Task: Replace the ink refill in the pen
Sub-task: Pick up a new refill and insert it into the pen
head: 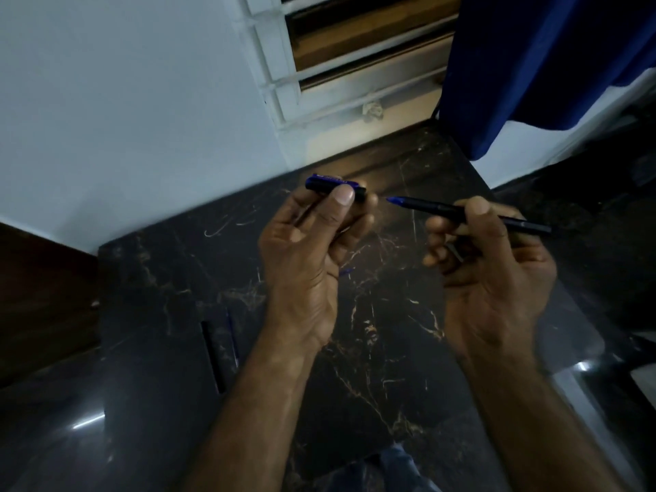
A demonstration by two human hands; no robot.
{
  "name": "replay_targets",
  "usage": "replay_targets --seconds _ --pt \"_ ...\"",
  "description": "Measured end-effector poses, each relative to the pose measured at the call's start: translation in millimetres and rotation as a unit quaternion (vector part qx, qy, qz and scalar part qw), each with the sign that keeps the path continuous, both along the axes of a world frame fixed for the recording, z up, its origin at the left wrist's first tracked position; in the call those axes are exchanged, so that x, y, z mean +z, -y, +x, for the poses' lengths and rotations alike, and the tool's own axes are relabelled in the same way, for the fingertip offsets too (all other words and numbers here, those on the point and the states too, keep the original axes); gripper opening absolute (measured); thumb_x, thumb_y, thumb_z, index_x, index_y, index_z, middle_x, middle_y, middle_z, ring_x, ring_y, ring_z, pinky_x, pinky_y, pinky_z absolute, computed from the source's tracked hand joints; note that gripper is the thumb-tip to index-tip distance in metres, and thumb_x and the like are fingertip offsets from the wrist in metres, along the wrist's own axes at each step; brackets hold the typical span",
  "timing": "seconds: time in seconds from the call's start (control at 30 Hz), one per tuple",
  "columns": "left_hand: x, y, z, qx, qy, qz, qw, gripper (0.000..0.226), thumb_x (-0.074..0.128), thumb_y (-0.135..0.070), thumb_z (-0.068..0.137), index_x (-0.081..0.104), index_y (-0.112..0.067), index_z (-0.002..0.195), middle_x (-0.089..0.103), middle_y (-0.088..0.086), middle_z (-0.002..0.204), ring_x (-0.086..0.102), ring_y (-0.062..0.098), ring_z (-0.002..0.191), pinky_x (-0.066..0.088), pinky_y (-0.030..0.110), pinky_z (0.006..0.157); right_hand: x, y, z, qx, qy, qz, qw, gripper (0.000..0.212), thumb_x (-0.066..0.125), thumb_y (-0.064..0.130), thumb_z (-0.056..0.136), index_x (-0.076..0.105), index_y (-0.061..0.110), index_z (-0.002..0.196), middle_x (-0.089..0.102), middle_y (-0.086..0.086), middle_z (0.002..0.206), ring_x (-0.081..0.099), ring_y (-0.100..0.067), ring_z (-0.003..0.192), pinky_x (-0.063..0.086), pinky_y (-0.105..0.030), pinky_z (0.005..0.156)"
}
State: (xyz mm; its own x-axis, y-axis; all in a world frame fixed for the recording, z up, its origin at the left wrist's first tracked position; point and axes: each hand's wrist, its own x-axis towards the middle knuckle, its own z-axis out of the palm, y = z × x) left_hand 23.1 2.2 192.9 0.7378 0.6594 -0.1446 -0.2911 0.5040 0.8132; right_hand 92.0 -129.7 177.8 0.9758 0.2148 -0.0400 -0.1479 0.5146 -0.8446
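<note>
**Head view: pen pulled apart, one piece in each hand**

Head view looks down on a dark marbled tabletop (372,349) with pale veins, both forearms reaching in from 6 o'clock. The left hand (309,250), just left of centre, is curled closed around a short blue-and-black cap (330,183); the thumb presses across it and the cap's ends stick out on either side of the thumbnail, toward 9 and 3 o'clock. The right hand (493,271), at about 3 o'clock from the left, is closed in a pinch on the black pen body (458,212). The body lies nearly level, its blue tip (395,200) pointing toward 9 o'clock at the cap, with a small gap between tip and cap. The back end of the pen body runs out past the right hand toward 3 o'clock. Both hands are held above the tabletop, well apart from its surface as far as the shadows show.

On the tabletop at 8 o'clock, near the left forearm, lie two slim sticks side by side: a dark one (213,356) and a thinner blue one (232,339); whether either is a refill cannot be told. A small blue sliver (346,271) shows just beside the left palm. A blue curtain (532,65) hangs at 1 o'clock beside a barred window (355,47).
</note>
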Motion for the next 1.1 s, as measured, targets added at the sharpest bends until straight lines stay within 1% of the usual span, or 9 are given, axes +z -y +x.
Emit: replay_targets --seconds 0.13,0.33,0.53,0.67,0.8,0.9,0.97,1.0,1.1 --pt "13 -2 -1 -0.011 0.023 0.002 1.0 0.021 0.073 -0.017 0.084 0.072 -0.009 0.104 0.08 0.005 0.098 0.079 0.017 0.091 0.062 0.026 0.077 15 -4 -4 0.014 0.01 0.012 1.0 0.008 0.06 0.013 0.098 0.063 0.006 0.096 0.075 -0.004 0.08 0.07 -0.018 0.073 0.056 -0.028 0.057" --pt "6 2 -5 -0.002 -0.005 0.047 0.999 0.016 0.078 -0.016 0.083 0.072 -0.011 0.097 0.08 0.005 0.096 0.078 0.019 0.088 0.062 0.026 0.073 15 -6 -14 0.026 0.018 0.011 0.999 0.007 0.06 0.012 0.098 0.064 0.007 0.098 0.075 -0.003 0.08 0.069 -0.02 0.072 0.055 -0.029 0.057" --pt "-2 6 -8 -0.008 -0.025 0.089 0.996 0.019 0.081 -0.013 0.085 0.071 -0.007 0.099 0.08 0.007 0.095 0.079 0.022 0.087 0.062 0.028 0.071 10 -10 -19 0.041 0.013 0.029 0.999 0.011 0.061 0.012 0.097 0.061 0.002 0.101 0.074 -0.005 0.082 0.069 -0.019 0.072 0.055 -0.029 0.058" --pt "-12 6 -11 -0.033 -0.045 0.13 0.99 0.014 0.081 -0.013 0.087 0.074 -0.009 0.098 0.079 0.006 0.098 0.075 0.026 0.097 0.063 0.038 0.075 8 -12 -22 0.047 0.009 0.03 0.998 0.01 0.063 0.011 0.096 0.063 0.003 0.101 0.073 -0.008 0.081 0.068 -0.02 0.071 0.055 -0.03 0.057" --pt "-16 5 -11 -0.024 -0.04 0.135 0.99 0.02 0.079 -0.019 0.082 0.072 -0.007 0.096 0.078 0.006 0.095 0.075 0.023 0.092 0.063 0.041 0.076 6 -16 -24 0.057 -0.003 0.042 0.998 0.006 0.064 0.012 0.095 0.064 0.006 0.095 0.071 -0.005 0.077 0.067 -0.018 0.069 0.054 -0.029 0.056" --pt "-25 1 -12 -0.011 -0.039 0.158 0.987 0.026 0.079 -0.018 0.084 0.068 0.0 0.099 0.073 0.02 0.098 0.071 0.037 0.094 0.061 0.057 0.083 -1 -20 -25 0.066 -0.011 0.051 0.996 0.007 0.063 0.011 0.096 0.063 0.004 0.096 0.069 -0.009 0.079 0.065 -0.02 0.07 0.054 -0.03 0.057" --pt "-33 -4 -16 -0.002 -0.046 0.172 0.984 0.022 0.079 -0.019 0.086 0.07 -0.003 0.098 0.073 0.021 0.097 0.07 0.041 0.094 0.058 0.067 0.087 -8 -25 -26 0.079 -0.015 0.048 0.996 0.01 0.064 0.01 0.096 0.063 0.001 0.099 0.067 -0.015 0.081 0.065 -0.023 0.071 0.055 -0.032 0.058" --pt "-37 -7 -19 0.003 -0.05 0.174 0.983 0.019 0.079 -0.019 0.086 0.072 -0.006 0.098 0.074 0.02 0.096 0.072 0.04 0.093 0.059 0.066 0.087 -12 -28 -27 0.092 -0.02 0.048 0.994 0.01 0.065 0.01 0.096 0.063 0.001 0.099 0.067 -0.016 0.081 0.065 -0.023 0.071 0.055 -0.033 0.058" --pt "-49 -15 -32 0.001 -0.068 0.169 0.983 0.013 0.078 -0.02 0.086 0.076 -0.011 0.096 0.079 0.01 0.09 0.075 0.03 0.084 0.065 0.049 0.077 -30 -30 -27 0.15 -0.039 0.042 0.987 0.008 0.068 0.007 0.093 0.063 0.001 0.094 0.067 -0.015 0.079 0.066 -0.023 0.071 0.054 -0.033 0.058"
